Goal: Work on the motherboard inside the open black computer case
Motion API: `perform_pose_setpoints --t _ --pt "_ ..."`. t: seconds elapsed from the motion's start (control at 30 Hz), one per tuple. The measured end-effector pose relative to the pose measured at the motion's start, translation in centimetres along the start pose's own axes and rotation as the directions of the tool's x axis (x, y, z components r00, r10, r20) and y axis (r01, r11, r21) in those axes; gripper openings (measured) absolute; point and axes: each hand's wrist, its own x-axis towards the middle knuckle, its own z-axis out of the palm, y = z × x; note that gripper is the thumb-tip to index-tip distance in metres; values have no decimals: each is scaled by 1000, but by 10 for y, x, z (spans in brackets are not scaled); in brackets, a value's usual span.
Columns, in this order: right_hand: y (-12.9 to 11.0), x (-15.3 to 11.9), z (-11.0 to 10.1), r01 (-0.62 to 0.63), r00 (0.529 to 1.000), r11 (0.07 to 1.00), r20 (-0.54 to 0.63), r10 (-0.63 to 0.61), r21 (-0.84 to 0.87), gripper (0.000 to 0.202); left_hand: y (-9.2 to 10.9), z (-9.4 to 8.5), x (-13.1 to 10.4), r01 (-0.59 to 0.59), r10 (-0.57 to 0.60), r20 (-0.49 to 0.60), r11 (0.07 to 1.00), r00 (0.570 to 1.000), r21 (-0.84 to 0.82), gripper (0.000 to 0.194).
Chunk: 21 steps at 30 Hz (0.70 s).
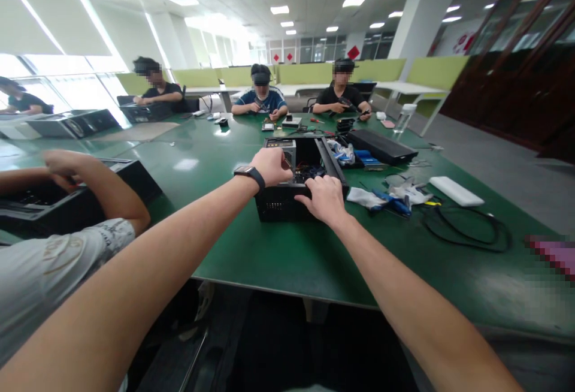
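A black computer case lies on the green table with its side open upward. Inside its left part sits a grey metal power supply, and cables show deeper in. My left hand, with a dark band at the wrist, is closed over the near left part of the case beside the power supply. Whatever its fingers pinch is hidden. Curled over the near rim is my right hand, its fingertips reaching the inside edge and its thumb against the outer wall.
To the left, a co-worker's arm reaches over another case. On the right are gloves, a black cable, a white box and a black panel. Several people sit across the table, near a clear bottle.
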Motion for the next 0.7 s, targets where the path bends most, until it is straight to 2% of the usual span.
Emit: perform_pose_setpoints --t 0.13,0.23,0.37,0.5,0.6,0.7 --pt "-16 -53 -30 24 999 999 -47 -22 40 39 16 2 -8 -80 72 138 995 988 51 26" --pt "-24 -96 -55 34 998 997 -55 -30 75 34 26 6 -17 -159 125 276 982 953 102 29" --pt "-32 -147 -85 36 999 992 -35 -32 124 31 38 15 -32 -282 190 462 949 866 138 34" --pt "-39 -186 -104 18 1000 979 -16 -16 204 26 48 26 -49 -375 198 617 911 762 172 37" --pt "-44 -208 -113 -1 1000 962 -24 7 273 22 54 37 -59 -409 180 694 895 698 179 39" --pt "-49 -225 -122 -8 998 954 -52 25 300 20 60 47 -66 -432 170 731 883 661 184 41"
